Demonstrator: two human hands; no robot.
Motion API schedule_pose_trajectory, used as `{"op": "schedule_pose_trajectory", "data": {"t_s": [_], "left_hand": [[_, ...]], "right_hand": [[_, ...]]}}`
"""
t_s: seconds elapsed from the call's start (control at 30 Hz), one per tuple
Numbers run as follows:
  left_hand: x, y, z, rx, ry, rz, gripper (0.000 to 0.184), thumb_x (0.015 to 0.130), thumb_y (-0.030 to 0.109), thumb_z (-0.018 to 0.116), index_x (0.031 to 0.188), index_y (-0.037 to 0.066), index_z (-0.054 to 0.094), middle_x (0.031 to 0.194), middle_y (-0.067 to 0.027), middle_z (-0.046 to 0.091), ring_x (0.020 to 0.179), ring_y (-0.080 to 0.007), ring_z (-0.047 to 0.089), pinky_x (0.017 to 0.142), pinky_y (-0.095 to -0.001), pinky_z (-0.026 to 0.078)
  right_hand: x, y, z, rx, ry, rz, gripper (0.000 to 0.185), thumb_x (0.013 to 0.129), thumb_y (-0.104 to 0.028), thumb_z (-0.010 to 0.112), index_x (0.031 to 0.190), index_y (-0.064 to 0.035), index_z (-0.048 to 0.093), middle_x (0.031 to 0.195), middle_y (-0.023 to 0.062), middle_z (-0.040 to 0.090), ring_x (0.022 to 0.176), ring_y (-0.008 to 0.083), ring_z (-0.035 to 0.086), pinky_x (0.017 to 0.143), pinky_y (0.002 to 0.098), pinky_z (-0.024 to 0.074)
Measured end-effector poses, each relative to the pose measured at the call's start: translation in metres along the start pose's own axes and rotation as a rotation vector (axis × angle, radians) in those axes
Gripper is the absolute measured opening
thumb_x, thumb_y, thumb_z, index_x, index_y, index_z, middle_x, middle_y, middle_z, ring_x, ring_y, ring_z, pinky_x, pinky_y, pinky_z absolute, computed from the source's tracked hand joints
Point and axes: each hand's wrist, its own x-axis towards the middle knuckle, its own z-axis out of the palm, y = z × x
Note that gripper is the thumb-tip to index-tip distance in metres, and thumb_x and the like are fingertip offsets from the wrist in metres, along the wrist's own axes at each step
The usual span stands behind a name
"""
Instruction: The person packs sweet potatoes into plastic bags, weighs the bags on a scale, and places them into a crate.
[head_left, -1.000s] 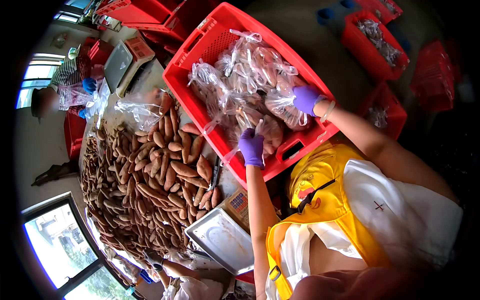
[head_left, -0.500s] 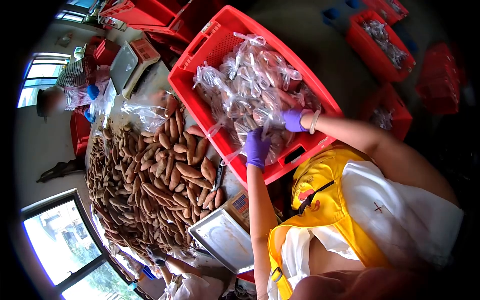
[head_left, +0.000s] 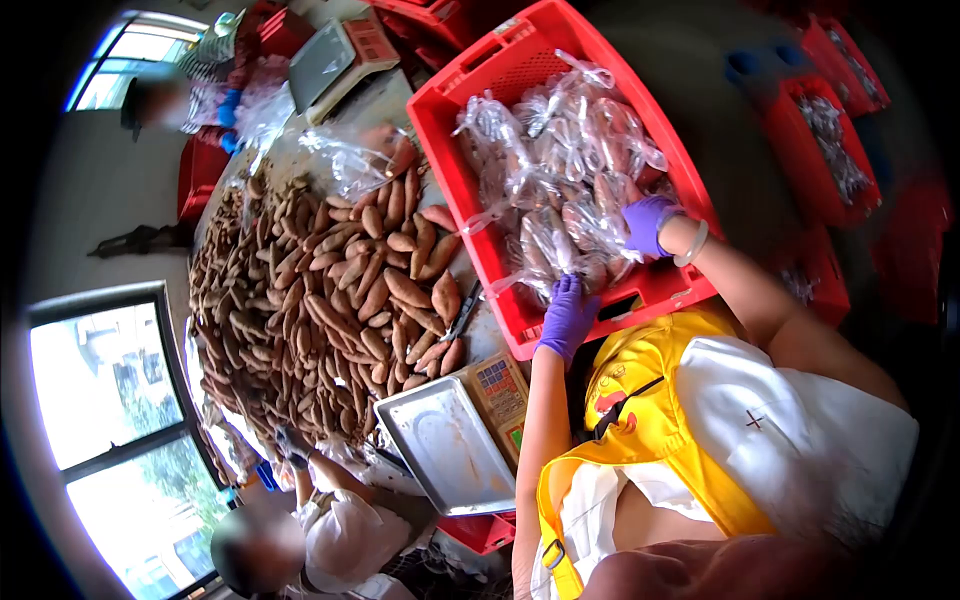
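My left hand (head_left: pixel 568 315), in a purple glove, lies with fingers stretched out against a clear plastic bag of sweet potatoes (head_left: pixel 545 240) near the crate's close edge. Its fingers look open rather than wrapped round the bag. My right hand (head_left: pixel 650 225), also purple-gloved and with a pale band at the wrist, rests open against the bags on the right side. Some of its fingertips are hidden among the plastic. Several knotted bags fill the red crate (head_left: pixel 440 110), which stands tilted in my view.
Loose sweet potatoes (head_left: pixel 320 310) are heaped on the table to the left. A weighing scale (head_left: pixel 450 440) with a metal tray stands close by, and another scale (head_left: pixel 335 70) sits farther back. Two co-workers are at the table. More red crates (head_left: pixel 825 150) stand at right.
My hands have let go of the gathered plastic they held and moved apart onto the bags. My view has turned, so the crate sits farther right.
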Motion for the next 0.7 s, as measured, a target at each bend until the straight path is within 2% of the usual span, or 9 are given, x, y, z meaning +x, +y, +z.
{"op": "schedule_pose_trajectory", "data": {"t_s": [0.07, 0.17, 0.23, 0.3, 0.37, 0.43, 0.5, 0.6, 0.7], "left_hand": [[-0.004, -0.011, -0.005, -0.131, 0.035, 0.071, 0.051, 0.088, 0.025, 0.061, 0.131, 0.001, 0.049, 0.133, -0.0258, 0.049, 0.126, -0.0435, 0.042, 0.105, -0.0432, 0.037], [-0.026, 0.026, -0.039, -0.189, 0.133, -0.066, 0.045, 0.087, 0.017, 0.062, 0.127, 0.000, 0.053, 0.126, -0.0247, 0.055, 0.118, -0.0392, 0.051, 0.100, -0.0409, 0.042], [-0.053, 0.048, -0.051, -0.162, 0.346, -0.037, 0.044, 0.088, 0.014, 0.064, 0.128, 0.000, 0.054, 0.120, -0.0213, 0.060, 0.110, -0.0334, 0.057, 0.094, -0.0371, 0.045], [-0.070, 0.059, -0.057, -0.252, 0.406, -0.066, 0.043, 0.089, 0.012, 0.063, 0.129, 0.001, 0.053, 0.121, -0.0202, 0.060, 0.110, -0.0284, 0.059, 0.093, -0.0351, 0.046], [-0.107, 0.069, -0.064, -0.473, 0.431, -0.222, 0.042, 0.091, 0.008, 0.060, 0.131, -0.001, 0.052, 0.125, -0.0161, 0.059, 0.112, -0.0208, 0.058, 0.094, -0.0305, 0.045], [-0.147, 0.065, -0.060, -0.743, 0.523, -0.376, 0.042, 0.091, 0.004, 0.058, 0.132, -0.001, 0.050, 0.130, -0.0162, 0.056, 0.114, -0.0222, 0.058, 0.096, -0.0303, 0.045], [-0.181, 0.097, -0.087, -0.827, 0.717, -0.571, 0.039, 0.092, 0.002, 0.056, 0.130, -0.004, 0.052, 0.126, -0.0133, 0.059, 0.112, -0.0198, 0.058, 0.095, -0.0303, 0.045], [-0.253, 0.102, -0.090, -0.920, 0.953, -0.868, 0.035, 0.094, 0.001, 0.052, 0.128, -0.005, 0.052, 0.125, -0.0142, 0.058, 0.109, -0.0202, 0.059, 0.096, -0.0302, 0.046], [-0.322, 0.116, -0.064, -0.863, 1.210, -1.109, 0.032, 0.095, 0.003, 0.049, 0.125, -0.006, 0.053, 0.125, -0.0166, 0.058, 0.104, -0.0198, 0.061, 0.093, -0.0297, 0.048]], "right_hand": [[0.002, -0.014, -0.017, 0.048, 0.144, 0.028, 0.045, 0.074, -0.033, 0.066, 0.107, -0.0027, 0.063, 0.094, 0.0215, 0.066, 0.083, 0.0368, 0.065, 0.075, 0.0456, 0.0512], [0.016, -0.036, -0.045, 0.076, 0.244, -0.268, 0.050, 0.081, -0.032, 0.066, 0.120, -0.0028, 0.054, 0.095, 0.0182, 0.066, 0.087, 0.0313, 0.066, 0.078, 0.0414, 0.0511], [0.034, -0.061, -0.065, 0.591, 0.118, -0.557, 0.058, 0.084, -0.038, 0.065, 0.126, -0.0023, 0.049, 0.100, 0.0189, 0.066, 0.092, 0.0309, 0.065, 0.082, 0.0393, 0.0503], [0.041, -0.081, -0.078, 0.661, 0.083, -0.619, 0.061, 0.084, -0.034, 0.069, 0.128, 0.0015, 0.046, 0.092, 0.0135, 0.067, 0.085, 0.0252, 0.065, 0.078, 0.0352, 0.0506], [0.071, -0.114, -0.088, 0.672, 0.066, -0.606, 0.072, 0.085, -0.034, 0.068, 0.137, 0.0028, 0.034, 0.090, 0.0129, 0.066, 0.083, 0.0241, 0.065, 0.076, 0.0337, 0.0506], [0.122, -0.146, -0.085, 0.734, 0.020, -0.676, 0.089, 0.085, -0.037, 0.069, 0.145, 0.0019, 0.016, 0.089, 0.0131, 0.066, 0.082, 0.0233, 0.064, 0.074, 0.0335, 0.0505], [0.165, -0.184, -0.088, 0.577, 0.017, -0.538, 0.112, 0.077, -0.049, 0.073, 0.148, 0.0006, 0.002, 0.114, 0.0267, 0.060, 0.104, 0.0347, 0.061, 0.090, 0.0375, 0.0468], [0.244, -0.238, -0.105, 0.619, 0.399, -0.530, 0.121, 0.070, -0.060, 0.073, 0.148, -0.0001, 0.004, 0.133, 0.0326, 0.043, 0.119, 0.0412, 0.049, 0.100, 0.0409, 0.0400], [0.365, -0.277, -0.116, 0.530, 0.982, -0.374, 0.124, 0.065, -0.066, 0.072, 0.149, -0.0017, 0.006, 0.143, 0.0322, 0.032, 0.128, 0.0425, 0.040, 0.105, 0.0442, 0.0357]]}}
